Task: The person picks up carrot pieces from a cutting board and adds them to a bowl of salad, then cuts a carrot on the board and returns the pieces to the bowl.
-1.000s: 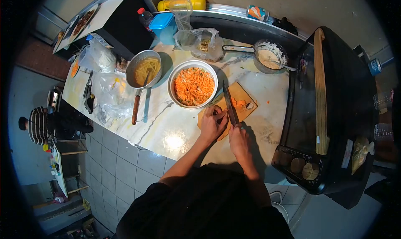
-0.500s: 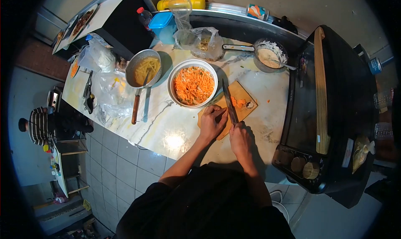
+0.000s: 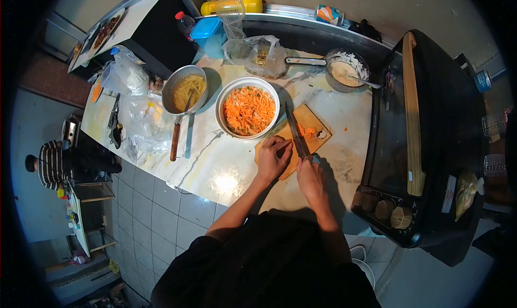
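Your right hand (image 3: 312, 180) grips the knife (image 3: 295, 127) over the cutting board (image 3: 308, 115) in the head view; your left hand (image 3: 273, 158) bunches its fingers just beside the blade, but whether they pinch anything I cannot tell. Cut orange pieces (image 3: 308, 132) lie on the board across the blade. With fingertips that near, a sideways slip could nick you.

Ahead and leftward of the left hand's (image 3: 272, 158) fingers, the way is blocked by the white bowl (image 3: 219, 117)! Directly left, a lane of marble tabletop (image 3: 215, 158) is offered, bounded by the wooden handle (image 3: 175, 142). Just right of those fingers, passage is barred by the knife (image 3: 295, 126). Rightward of the right hand's (image 3: 311, 180) fingers, bare marble is found, until reach is walled off by the black oven (image 3: 368, 162).
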`<control>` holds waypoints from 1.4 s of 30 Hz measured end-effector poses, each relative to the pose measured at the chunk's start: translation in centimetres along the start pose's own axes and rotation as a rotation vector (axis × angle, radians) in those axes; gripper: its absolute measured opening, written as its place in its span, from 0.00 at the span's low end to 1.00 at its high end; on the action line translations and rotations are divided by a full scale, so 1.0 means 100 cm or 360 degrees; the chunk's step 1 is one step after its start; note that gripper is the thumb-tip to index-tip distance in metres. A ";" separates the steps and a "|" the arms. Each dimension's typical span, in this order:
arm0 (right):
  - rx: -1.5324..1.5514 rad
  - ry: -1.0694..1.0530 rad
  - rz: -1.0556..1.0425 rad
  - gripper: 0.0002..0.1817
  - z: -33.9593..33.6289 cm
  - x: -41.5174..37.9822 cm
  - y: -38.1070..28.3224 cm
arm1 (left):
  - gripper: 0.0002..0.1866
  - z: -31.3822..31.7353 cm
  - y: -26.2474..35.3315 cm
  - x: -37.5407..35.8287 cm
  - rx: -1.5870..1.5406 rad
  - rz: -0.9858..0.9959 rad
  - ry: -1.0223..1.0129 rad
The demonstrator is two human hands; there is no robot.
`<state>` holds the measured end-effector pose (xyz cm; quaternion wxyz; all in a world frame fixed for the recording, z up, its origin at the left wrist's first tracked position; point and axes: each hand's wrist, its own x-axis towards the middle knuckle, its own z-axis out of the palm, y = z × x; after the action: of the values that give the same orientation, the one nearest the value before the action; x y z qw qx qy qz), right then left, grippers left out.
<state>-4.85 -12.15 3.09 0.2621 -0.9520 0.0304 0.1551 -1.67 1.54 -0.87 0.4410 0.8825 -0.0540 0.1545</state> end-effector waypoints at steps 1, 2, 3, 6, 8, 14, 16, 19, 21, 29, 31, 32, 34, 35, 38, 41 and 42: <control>0.0001 -0.0001 -0.0001 0.19 0.001 -0.001 -0.002 | 0.10 0.000 0.000 0.000 0.0001 -0.0001 0.0000; -0.0015 0.0054 0.0013 0.18 0.003 -0.003 -0.004 | 0.10 0.000 0.000 0.000 -0.0006 0.0004 0.0006; -0.0030 0.0109 0.0027 0.17 0.004 -0.004 -0.005 | 0.09 0.000 0.000 0.000 -0.0013 0.0010 0.0011; -0.0032 0.0113 0.0037 0.16 0.012 -0.002 -0.003 | 0.09 0.000 0.000 -0.001 0.0004 0.0007 0.0010; -0.0023 0.0105 0.0040 0.16 0.012 -0.002 -0.003 | 0.10 0.001 -0.001 0.000 -0.0007 0.0005 0.0010; -0.0023 0.0122 0.0042 0.17 0.015 0.000 -0.001 | 0.10 0.001 -0.002 -0.001 -0.0014 -0.0038 -0.0012; -0.0020 0.0120 0.0031 0.17 0.016 0.000 0.000 | 0.10 0.000 -0.001 -0.001 -0.0037 -0.0029 -0.0012; -0.0037 0.0141 0.0053 0.16 0.021 0.001 -0.001 | 0.09 0.001 -0.001 0.000 0.0021 -0.0078 -0.0025; -0.0039 0.0099 0.0163 0.18 0.030 0.002 -0.001 | 0.09 0.002 -0.001 -0.001 0.0039 -0.0059 0.0007; -0.0081 0.0082 0.0030 0.16 0.022 0.003 0.002 | 0.09 0.002 0.000 -0.005 0.0059 -0.0072 0.0048; -0.0104 0.0099 0.0008 0.15 0.013 0.004 0.004 | 0.08 0.003 0.001 -0.002 0.0045 -0.0073 0.0069; -0.0073 0.0113 -0.0039 0.16 0.010 0.002 0.007 | 0.09 0.003 0.001 -0.001 0.0049 -0.0053 0.0074; -0.0042 0.0132 -0.0090 0.16 0.006 0.002 0.010 | 0.09 0.003 0.000 -0.001 0.0053 -0.0029 0.0082; 0.0004 0.0107 -0.0088 0.17 0.006 0.003 0.011 | 0.09 0.004 -0.002 -0.001 0.0051 -0.0031 0.0080; 0.0068 0.0071 -0.0080 0.18 0.004 0.004 0.013 | 0.09 0.004 -0.002 -0.002 0.0054 -0.0015 0.0083; 0.0071 0.0075 -0.0091 0.18 0.002 0.002 0.009 | 0.09 0.005 -0.005 -0.003 0.0067 -0.0002 0.0090; 0.0053 0.0094 -0.0099 0.19 0.001 0.001 0.008 | 0.08 0.005 -0.004 -0.003 0.0069 -0.0006 0.0086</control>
<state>-4.87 -12.77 2.61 0.2814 -0.9522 0.0110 0.1182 -1.71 1.40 -1.52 0.4234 0.8874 -0.0370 0.1787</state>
